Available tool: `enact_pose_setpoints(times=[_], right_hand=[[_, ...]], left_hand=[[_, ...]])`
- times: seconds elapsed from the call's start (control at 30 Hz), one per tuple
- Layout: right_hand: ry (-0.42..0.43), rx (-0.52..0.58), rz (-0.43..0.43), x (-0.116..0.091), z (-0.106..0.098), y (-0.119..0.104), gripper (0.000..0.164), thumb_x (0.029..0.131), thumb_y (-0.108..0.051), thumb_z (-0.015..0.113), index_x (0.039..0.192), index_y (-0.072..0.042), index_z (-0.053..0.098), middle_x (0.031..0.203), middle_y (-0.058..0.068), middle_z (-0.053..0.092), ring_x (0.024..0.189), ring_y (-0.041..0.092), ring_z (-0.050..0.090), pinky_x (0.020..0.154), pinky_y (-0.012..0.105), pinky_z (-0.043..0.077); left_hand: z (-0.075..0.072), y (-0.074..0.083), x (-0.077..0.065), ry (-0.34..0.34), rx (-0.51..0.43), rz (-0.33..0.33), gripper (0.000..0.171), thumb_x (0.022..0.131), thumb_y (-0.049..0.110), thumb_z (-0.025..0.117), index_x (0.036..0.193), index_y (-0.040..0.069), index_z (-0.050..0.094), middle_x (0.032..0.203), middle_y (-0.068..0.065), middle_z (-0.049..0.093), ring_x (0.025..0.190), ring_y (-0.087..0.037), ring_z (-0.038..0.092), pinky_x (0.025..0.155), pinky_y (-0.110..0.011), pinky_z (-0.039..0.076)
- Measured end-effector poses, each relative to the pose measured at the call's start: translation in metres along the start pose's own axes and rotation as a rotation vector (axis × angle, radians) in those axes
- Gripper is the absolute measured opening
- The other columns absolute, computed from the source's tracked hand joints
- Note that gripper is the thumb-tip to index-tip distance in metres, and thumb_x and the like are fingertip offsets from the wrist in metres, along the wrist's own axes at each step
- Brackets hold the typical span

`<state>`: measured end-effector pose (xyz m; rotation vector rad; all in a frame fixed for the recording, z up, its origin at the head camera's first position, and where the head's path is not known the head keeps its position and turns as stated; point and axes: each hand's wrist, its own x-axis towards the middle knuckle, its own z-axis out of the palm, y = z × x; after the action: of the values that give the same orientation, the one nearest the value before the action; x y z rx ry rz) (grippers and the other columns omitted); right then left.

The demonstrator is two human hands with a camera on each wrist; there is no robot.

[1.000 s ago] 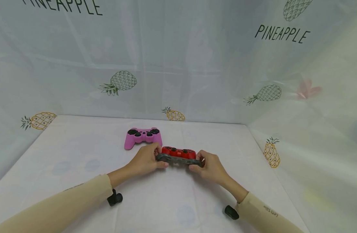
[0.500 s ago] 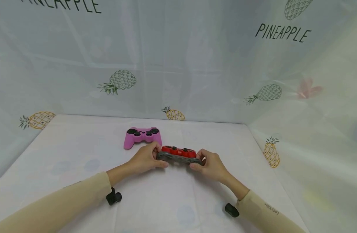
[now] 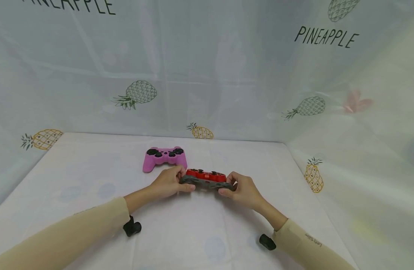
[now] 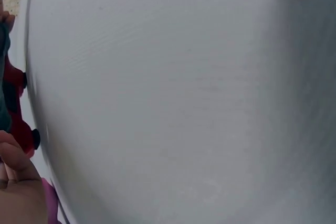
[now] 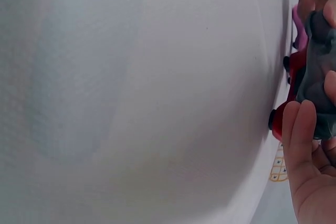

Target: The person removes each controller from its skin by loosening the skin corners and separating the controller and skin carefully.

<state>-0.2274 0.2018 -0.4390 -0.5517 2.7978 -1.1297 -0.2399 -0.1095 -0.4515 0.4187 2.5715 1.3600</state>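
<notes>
Both hands hold a dark grey, smoothly rounded game controller [image 3: 207, 183], one at each end. The left hand [image 3: 167, 182] pinches its left end with the thumb on the near side. At the other end, the right hand [image 3: 242, 190] grips it between thumb and fingers. Just behind it lies a red game controller [image 3: 207, 174], its lower part hidden by the grey one. A pink game controller [image 3: 164, 155] with black buttons rests farther back, beyond the left hand. In the right wrist view the grey controller [image 5: 320, 66] looks glossy, its underside partly covered by fingers.
A white cloth with pale blue dots covers the table [image 3: 173, 240]. Behind and at the sides hang white sheets [image 3: 227, 75] printed with pineapples. Small black devices [image 3: 267, 242] sit at both wrists, below beige sleeves [image 3: 92, 228].
The grey controller has tilted slightly between the hands, its near face showing a little differently. Both hands keep their grip and nearly the same place; the red and pink controllers stay put.
</notes>
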Motion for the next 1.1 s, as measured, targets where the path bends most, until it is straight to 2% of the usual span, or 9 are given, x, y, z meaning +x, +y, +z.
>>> enact_pose_setpoints(times=[0.1,0.43,0.67,0.93,1.1], right_hand=[[0.000,-0.007,-0.002,0.001,0.002,-0.002,0.033,0.088,-0.024,0.090,0.092,-0.012,0.060,0.075,-0.004,0.059,0.066,0.011,0.057,0.057,0.025,0.046],[0.008,-0.079,-0.032,0.002,0.003,0.000,0.034,0.087,-0.022,0.091,0.091,-0.013,0.059,0.072,-0.005,0.055,0.064,0.011,0.053,0.057,0.024,0.044],[0.034,-0.111,-0.070,0.000,0.007,0.000,0.036,0.085,-0.020,0.092,0.088,-0.013,0.057,0.070,-0.006,0.052,0.060,0.007,0.047,0.054,0.023,0.039],[0.078,-0.164,-0.071,-0.002,0.008,-0.002,0.039,0.083,-0.018,0.094,0.084,-0.013,0.055,0.068,-0.006,0.047,0.058,0.006,0.043,0.054,0.023,0.034],[0.096,-0.194,-0.058,-0.003,0.007,0.000,0.040,0.082,-0.020,0.094,0.085,-0.013,0.055,0.068,-0.005,0.046,0.059,0.007,0.042,0.054,0.023,0.033]], left_hand=[[0.000,-0.001,-0.002,0.003,0.008,0.013,0.052,0.085,0.044,0.090,0.096,0.013,0.050,0.071,0.000,0.043,0.067,-0.015,0.044,0.063,-0.032,0.033],[0.004,0.005,-0.004,0.019,0.173,0.077,0.047,0.088,0.042,0.088,0.089,0.015,0.048,0.064,0.005,0.039,0.061,-0.011,0.039,0.060,-0.029,0.028],[0.007,0.004,-0.004,0.030,0.225,0.079,0.047,0.089,0.039,0.088,0.086,0.016,0.046,0.061,0.006,0.035,0.060,-0.010,0.037,0.060,-0.030,0.026],[0.013,0.004,0.002,0.055,0.279,0.149,0.048,0.088,0.033,0.089,0.084,0.016,0.045,0.060,0.006,0.034,0.065,-0.012,0.040,0.062,-0.030,0.027],[0.018,0.003,0.008,0.059,0.295,0.176,0.048,0.088,0.030,0.089,0.083,0.017,0.044,0.058,0.007,0.033,0.062,-0.010,0.039,0.060,-0.028,0.025]])
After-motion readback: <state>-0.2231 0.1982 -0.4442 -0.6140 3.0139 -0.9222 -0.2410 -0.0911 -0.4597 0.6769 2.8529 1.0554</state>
